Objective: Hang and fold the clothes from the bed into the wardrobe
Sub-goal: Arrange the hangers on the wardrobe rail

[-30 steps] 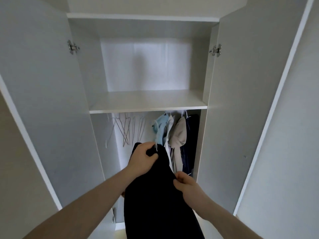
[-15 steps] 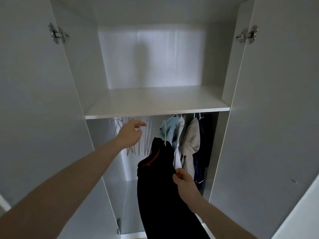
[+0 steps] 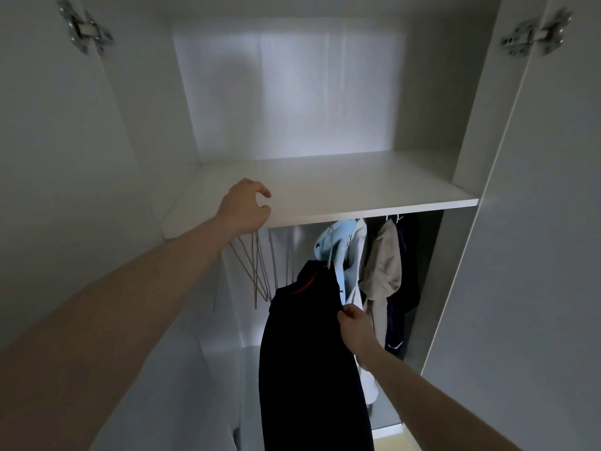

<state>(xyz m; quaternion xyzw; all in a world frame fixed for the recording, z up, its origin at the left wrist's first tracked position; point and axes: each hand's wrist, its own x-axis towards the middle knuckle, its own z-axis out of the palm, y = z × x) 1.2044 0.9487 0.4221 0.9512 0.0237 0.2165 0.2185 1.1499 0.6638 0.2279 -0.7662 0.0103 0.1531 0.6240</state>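
A dark navy garment (image 3: 312, 359) with an orange inner collar hangs long in front of the wardrobe's lower section. A thin white hanger hook shows at its top. My right hand (image 3: 356, 327) pinches its right edge near the shoulder. My left hand (image 3: 244, 206) is raised in front of the white shelf's (image 3: 357, 190) front edge, with thumb and fingers curled apart and nothing visible between them. Directly under it hang several empty wire hangers (image 3: 260, 271). The rail is hidden behind the shelf.
On the right under the shelf hang a light blue hoodie (image 3: 338, 249), a beige garment (image 3: 383, 271) and a dark one (image 3: 406, 281). Both white wardrobe doors (image 3: 536, 255) stand open on either side. The upper shelf compartment holds nothing.
My left hand let go of the dark garment and rose past the empty hangers to the shelf edge. My head moved closer to the wardrobe. My right hand kept hold of the garment.
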